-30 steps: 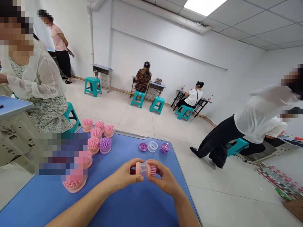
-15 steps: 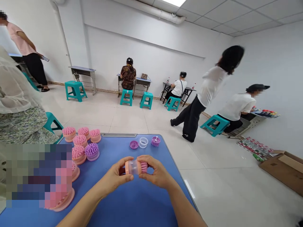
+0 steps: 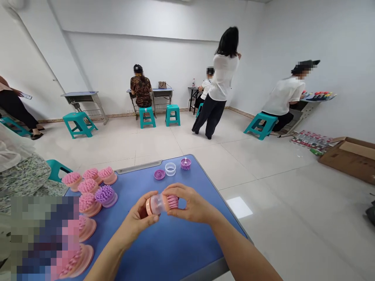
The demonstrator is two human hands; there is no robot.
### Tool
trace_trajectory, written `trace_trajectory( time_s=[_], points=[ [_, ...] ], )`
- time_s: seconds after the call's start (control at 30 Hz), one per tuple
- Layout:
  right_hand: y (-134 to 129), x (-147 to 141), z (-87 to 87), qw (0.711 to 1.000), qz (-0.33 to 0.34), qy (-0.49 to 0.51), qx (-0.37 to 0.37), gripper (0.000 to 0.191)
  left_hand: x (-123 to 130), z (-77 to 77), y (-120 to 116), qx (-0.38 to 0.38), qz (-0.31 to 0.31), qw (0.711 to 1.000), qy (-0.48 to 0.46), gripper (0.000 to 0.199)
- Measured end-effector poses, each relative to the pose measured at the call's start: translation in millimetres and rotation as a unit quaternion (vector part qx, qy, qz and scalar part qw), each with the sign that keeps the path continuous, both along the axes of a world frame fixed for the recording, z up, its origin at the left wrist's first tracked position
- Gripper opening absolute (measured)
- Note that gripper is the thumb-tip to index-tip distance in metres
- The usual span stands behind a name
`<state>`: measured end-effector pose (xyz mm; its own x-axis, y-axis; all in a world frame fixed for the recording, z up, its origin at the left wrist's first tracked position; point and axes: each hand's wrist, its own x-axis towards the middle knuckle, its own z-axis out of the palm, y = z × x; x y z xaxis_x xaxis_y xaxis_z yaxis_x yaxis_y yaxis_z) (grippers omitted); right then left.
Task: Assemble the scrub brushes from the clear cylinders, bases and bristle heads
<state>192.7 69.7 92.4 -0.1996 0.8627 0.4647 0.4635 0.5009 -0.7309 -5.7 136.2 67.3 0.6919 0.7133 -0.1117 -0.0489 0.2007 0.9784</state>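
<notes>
Between my two hands, above the blue tabletop, a scrub brush lies sideways, with a peach base, a clear middle and pink bristles pointing right. My left hand is closed round the peach base end. My right hand grips the bristle end with thumb and fingers. Beyond them lie a purple round cap, a clear ring and a purple bristle head with its bristles down. To the left stand several pink brushes and one purple brush.
The blue table has a grey edge. A person in a floral skirt is close by on the left. Green stools, desks and other people are farther off; a cardboard box lies on the floor at right.
The view has swung and the table appears turned. Both hands still hold the brush, now tilted a little. The standing person in white has moved left, farther off.
</notes>
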Motion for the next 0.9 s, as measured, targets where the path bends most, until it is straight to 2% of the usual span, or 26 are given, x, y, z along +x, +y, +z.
trace_trajectory(
  time_s=[0.33,0.63,0.9],
  points=[
    [1.2,1.4,-1.9,1.000,0.001,-0.002,0.010,0.047,-0.7,4.6,-0.3,0.018,-0.003,1.000,0.018,0.059],
    [-0.2,1.2,-3.3,0.999,0.007,0.005,0.035,0.044,2.7,4.7,-5.0,0.020,0.033,0.999,0.003,0.059],
    [-0.2,2.0,-2.5,0.999,0.013,-0.005,0.033,0.045,2.6,5.4,-4.9,0.012,0.036,0.999,-0.009,0.059]
  ],
)
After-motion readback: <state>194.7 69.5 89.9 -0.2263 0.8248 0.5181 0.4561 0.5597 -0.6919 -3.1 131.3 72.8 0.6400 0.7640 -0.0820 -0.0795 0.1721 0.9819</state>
